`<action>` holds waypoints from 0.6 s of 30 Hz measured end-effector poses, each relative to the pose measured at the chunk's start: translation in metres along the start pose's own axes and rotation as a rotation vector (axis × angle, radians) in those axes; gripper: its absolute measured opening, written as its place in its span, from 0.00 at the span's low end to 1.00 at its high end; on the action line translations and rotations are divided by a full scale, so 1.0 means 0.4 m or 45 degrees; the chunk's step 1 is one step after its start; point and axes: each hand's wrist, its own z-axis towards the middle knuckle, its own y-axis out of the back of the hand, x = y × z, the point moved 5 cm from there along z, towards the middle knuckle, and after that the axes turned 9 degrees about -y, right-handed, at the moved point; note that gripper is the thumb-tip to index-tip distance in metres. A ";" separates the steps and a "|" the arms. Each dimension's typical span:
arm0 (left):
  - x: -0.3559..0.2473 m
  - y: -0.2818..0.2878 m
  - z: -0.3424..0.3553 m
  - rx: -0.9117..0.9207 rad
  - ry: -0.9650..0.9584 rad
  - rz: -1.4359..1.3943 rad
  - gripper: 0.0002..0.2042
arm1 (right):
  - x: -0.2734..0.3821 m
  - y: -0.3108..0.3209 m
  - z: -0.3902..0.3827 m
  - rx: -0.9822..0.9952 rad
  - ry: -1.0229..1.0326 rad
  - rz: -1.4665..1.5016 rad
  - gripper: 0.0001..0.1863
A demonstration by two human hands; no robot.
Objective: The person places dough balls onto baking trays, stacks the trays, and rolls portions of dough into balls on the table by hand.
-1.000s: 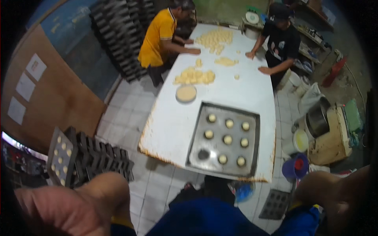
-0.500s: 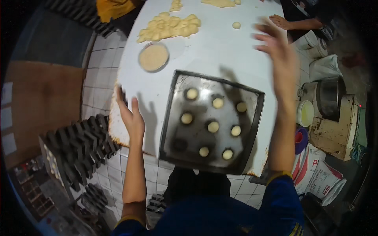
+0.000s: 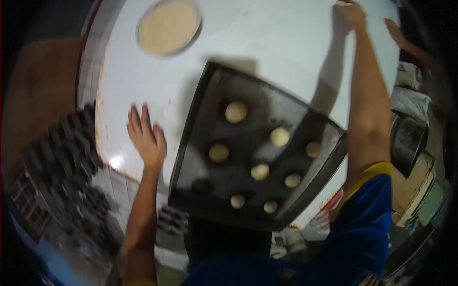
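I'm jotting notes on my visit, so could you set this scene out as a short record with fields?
Surface: white table
Tray: dark square baking tray
Tray contents: eight pale dough balls, spaced apart
Left hand: open, left of the tray, not touching it
Right hand: stretched out beyond the tray; grip unclear
Bowl: round, with pale yellow contents
Co-worker: a hand at the right
Far left: stacked dark pans
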 end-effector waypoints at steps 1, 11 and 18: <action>0.023 0.033 -0.001 -0.013 0.016 0.059 0.31 | 0.074 -0.025 0.000 0.140 0.023 0.246 0.28; 0.075 0.080 -0.036 -0.198 -0.061 0.261 0.27 | 0.615 0.405 -1.258 0.865 0.397 1.090 0.22; 0.088 0.073 -0.087 -0.332 0.059 0.101 0.31 | 0.826 0.250 -1.833 0.875 0.798 0.860 0.23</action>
